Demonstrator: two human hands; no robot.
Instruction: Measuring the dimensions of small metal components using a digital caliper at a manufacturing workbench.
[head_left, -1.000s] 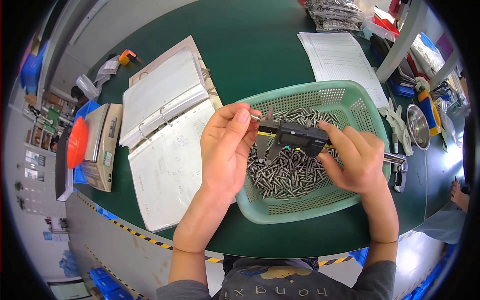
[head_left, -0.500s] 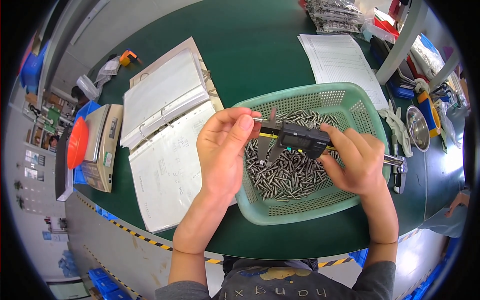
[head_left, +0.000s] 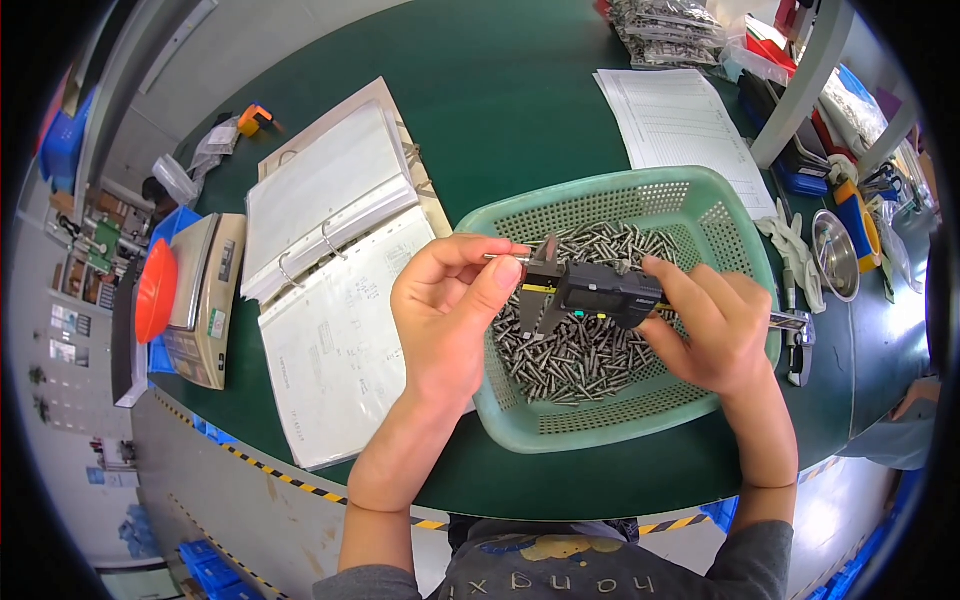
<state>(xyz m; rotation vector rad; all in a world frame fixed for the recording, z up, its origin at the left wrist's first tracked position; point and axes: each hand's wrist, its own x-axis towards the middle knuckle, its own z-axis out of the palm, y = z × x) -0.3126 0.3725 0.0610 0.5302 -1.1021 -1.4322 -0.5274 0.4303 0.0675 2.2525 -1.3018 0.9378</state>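
Note:
My left hand (head_left: 445, 318) is closed, pinching a small metal pin (head_left: 497, 257) between thumb and fingertips. Its other end reaches the jaws of a black digital caliper (head_left: 612, 293); whether both jaws touch it I cannot tell. My right hand (head_left: 718, 325) grips the caliper's body from the right, fingers above and thumb below, while the beam sticks out past that hand. Both hands hover over a green perforated plastic basket (head_left: 535, 436). Inside it lies a pile of similar metal pins (head_left: 570, 367), partly covered by the caliper and hands.
Left of the basket an open ring binder (head_left: 340, 330) lies beside a weighing scale (head_left: 205, 300) with an orange-red bowl (head_left: 156, 289). Printed sheets (head_left: 680, 115) lie behind the basket. White gloves (head_left: 793, 255) and a metal bowl (head_left: 835, 255) sit right, near a shelf post (head_left: 805, 85).
The gap between the caliper's jaws looks narrower. My left hand has shifted slightly right and down, and more of the pin shows beside the jaws.

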